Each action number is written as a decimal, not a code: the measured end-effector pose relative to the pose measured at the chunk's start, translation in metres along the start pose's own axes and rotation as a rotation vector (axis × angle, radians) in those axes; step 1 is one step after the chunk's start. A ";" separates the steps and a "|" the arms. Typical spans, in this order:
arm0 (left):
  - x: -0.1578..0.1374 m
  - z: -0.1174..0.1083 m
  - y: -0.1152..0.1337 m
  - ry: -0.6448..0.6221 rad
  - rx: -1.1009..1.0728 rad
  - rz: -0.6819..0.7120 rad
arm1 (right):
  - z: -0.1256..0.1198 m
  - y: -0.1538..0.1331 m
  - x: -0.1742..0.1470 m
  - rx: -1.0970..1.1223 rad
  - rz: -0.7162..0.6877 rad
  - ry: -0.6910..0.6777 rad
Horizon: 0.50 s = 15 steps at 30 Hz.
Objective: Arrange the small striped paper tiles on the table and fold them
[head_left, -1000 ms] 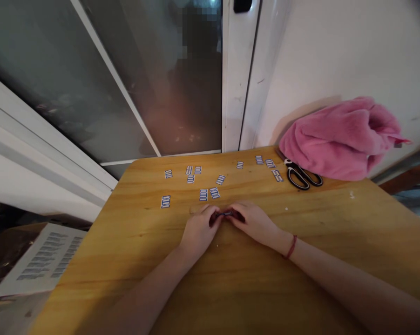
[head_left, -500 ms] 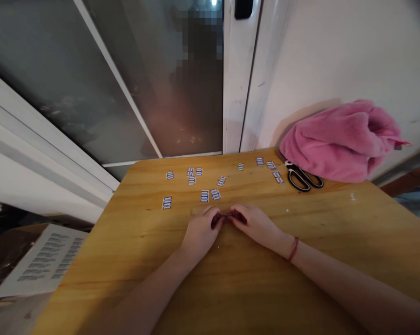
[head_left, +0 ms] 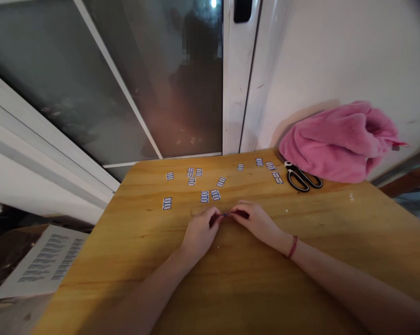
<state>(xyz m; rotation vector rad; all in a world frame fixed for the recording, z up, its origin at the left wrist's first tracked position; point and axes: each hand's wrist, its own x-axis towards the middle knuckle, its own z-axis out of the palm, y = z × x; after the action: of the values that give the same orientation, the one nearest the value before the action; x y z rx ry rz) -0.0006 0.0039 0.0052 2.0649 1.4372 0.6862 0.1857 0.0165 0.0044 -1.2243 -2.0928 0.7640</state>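
My left hand [head_left: 200, 232] and my right hand [head_left: 259, 224] meet over the middle of the table. Both pinch a small, thin, dark bluish piece [head_left: 226, 214] between thumb and fingers, one end each. It is seen nearly edge-on, so its kind cannot be made out. Just beyond the fingers lie two small white cutouts with blue edges, the left one [head_left: 204, 196] beside the right one [head_left: 215, 194]. Another such cutout [head_left: 167, 203] lies to the left of my left hand.
Several similar cutouts [head_left: 191, 172] are scattered toward the table's [head_left: 252, 288] far edge. Black-handled scissors [head_left: 302, 179] lie at the back right against a pink plush cloth [head_left: 339, 142]. A glass door [head_left: 182, 93] stands behind the table. A printed carton [head_left: 45, 260] is at the left.
Both hands keep their pinch on the thin piece and have shifted only slightly. The cutouts and scissors lie where they were.
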 end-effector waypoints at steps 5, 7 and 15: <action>-0.001 0.000 0.005 -0.001 -0.068 0.028 | -0.002 0.003 0.001 0.112 -0.011 0.122; 0.001 -0.003 0.007 0.009 -0.077 0.052 | -0.002 0.005 0.002 0.152 0.020 0.133; 0.072 -0.058 -0.035 0.290 0.382 -0.149 | -0.005 0.007 0.005 0.182 0.022 0.030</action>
<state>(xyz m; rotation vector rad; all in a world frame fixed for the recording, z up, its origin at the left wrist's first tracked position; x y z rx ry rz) -0.0408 0.0904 0.0316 2.1697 1.9966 0.7162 0.1912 0.0249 0.0039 -1.1540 -1.9418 0.9183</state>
